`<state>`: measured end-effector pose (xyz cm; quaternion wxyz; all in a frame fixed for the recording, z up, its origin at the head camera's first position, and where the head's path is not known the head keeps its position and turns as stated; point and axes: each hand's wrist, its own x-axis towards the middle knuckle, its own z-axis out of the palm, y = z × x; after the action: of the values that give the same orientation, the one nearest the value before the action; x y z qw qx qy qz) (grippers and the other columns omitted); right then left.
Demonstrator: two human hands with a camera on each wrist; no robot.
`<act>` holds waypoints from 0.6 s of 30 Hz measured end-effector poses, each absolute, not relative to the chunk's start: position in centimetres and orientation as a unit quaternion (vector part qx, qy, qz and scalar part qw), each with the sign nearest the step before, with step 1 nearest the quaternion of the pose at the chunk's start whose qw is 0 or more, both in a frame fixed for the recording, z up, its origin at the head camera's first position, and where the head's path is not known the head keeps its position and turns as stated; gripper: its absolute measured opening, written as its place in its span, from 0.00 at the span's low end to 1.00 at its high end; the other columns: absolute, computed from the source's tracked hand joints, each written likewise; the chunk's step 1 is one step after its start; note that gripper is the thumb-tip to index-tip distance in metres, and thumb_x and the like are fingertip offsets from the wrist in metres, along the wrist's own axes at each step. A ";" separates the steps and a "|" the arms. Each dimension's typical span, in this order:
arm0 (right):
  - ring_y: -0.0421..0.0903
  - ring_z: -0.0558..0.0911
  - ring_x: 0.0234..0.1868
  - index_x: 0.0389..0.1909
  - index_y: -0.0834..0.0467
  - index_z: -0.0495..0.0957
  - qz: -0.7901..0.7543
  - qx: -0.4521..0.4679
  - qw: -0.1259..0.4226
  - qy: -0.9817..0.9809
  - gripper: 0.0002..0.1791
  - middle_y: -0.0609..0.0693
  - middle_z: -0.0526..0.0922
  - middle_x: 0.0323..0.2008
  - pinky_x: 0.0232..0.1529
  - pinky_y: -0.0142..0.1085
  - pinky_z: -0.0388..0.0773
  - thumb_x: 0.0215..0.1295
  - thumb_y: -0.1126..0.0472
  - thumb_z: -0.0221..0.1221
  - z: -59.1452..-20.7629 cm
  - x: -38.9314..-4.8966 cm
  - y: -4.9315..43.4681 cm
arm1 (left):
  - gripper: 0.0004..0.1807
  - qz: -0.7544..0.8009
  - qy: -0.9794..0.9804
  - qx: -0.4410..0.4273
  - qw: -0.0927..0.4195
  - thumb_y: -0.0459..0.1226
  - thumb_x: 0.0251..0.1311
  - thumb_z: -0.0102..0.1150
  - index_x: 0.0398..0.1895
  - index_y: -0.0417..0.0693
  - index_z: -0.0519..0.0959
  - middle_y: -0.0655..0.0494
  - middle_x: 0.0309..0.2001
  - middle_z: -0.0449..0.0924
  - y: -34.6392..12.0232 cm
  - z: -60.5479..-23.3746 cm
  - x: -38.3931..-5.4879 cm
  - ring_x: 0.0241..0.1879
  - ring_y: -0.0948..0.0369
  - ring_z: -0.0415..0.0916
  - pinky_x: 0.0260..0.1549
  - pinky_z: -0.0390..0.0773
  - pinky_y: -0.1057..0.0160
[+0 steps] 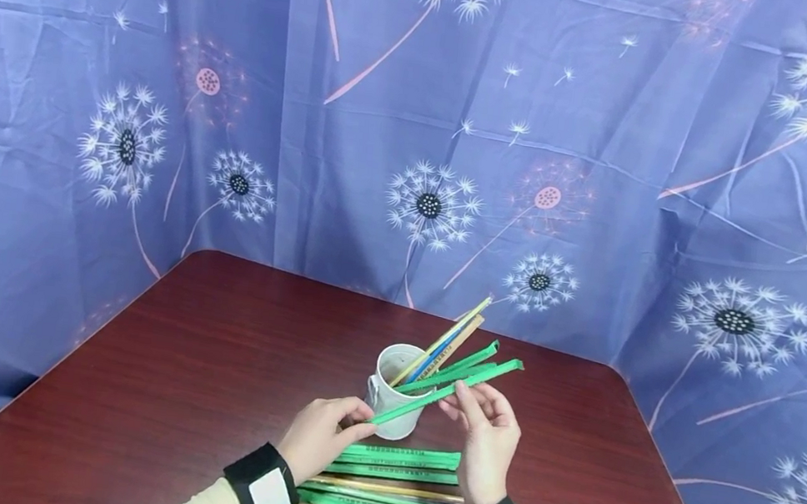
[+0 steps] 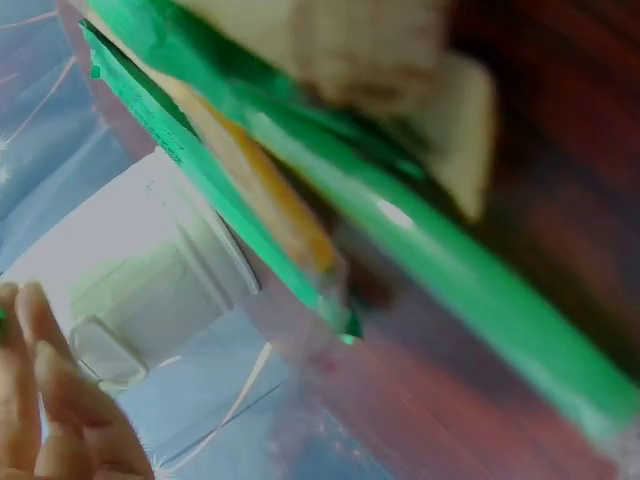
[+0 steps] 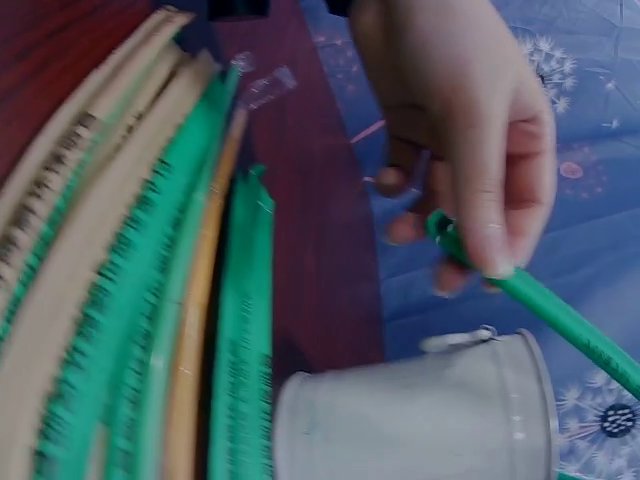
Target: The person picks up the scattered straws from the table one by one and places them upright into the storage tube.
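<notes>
Both hands are clamped on one thing, a green-wrapped stick (image 1: 407, 410): the left hand (image 1: 324, 437) pinches its lower end at the cup's eight o'clock, and the right hand (image 1: 490, 435), at about four o'clock, pinches it further up. The stick slants toward two o'clock, crossing in front of the white cup (image 1: 398, 429); whether it touches the rim cannot be told. Several sticks (image 1: 469, 357) already stand in the cup, leaning between one and two o'clock. A row of wrapped sticks (image 1: 392, 472) lies on the table (image 1: 248, 351) at six o'clock. The step in hand looks like steadying and aligning this one stick beside the cup. Placing it there would call for raising the lower end over the rim, tipping the stick steeper, then loosening the grip.
</notes>
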<state>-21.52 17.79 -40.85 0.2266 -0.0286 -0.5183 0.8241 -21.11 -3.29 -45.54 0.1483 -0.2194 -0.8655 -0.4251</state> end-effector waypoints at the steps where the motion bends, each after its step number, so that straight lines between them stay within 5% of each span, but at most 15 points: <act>1: 0.45 0.86 0.25 0.35 0.62 0.78 0.824 -0.023 0.239 -0.513 0.07 0.50 0.85 0.25 0.33 0.40 0.86 0.57 0.71 0.66 -40.5 -21.6 17.9 | 0.11 -0.420 -0.868 -0.221 0.144 0.45 0.60 0.64 0.38 0.48 0.85 0.64 0.29 0.85 -3.4 -45.6 -21.1 0.28 0.72 0.76 0.28 0.77 0.64; 11: 0.45 0.87 0.26 0.34 0.68 0.78 0.811 0.018 0.380 -0.444 0.06 0.53 0.86 0.26 0.33 0.41 0.85 0.57 0.76 0.64 -38.5 -22.6 19.5 | 0.12 -0.237 -0.939 -0.244 0.044 0.45 0.51 0.71 0.37 0.51 0.88 0.59 0.37 0.86 -4.2 -47.0 -20.8 0.39 0.57 0.81 0.37 0.81 0.53; 18: 0.43 0.87 0.26 0.36 0.66 0.77 0.773 -0.009 0.381 -0.506 0.08 0.52 0.83 0.27 0.34 0.37 0.85 0.57 0.74 0.65 -39.3 -22.9 19.6 | 0.12 -0.172 -0.953 -0.246 0.040 0.43 0.45 0.75 0.34 0.52 0.89 0.60 0.32 0.84 -4.0 -47.3 -20.9 0.34 0.58 0.79 0.31 0.80 0.55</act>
<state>-22.92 19.65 -39.32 0.3814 -0.0089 -0.5062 0.7735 -20.89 -3.96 -47.34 0.0397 -0.2463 -0.9529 -0.1724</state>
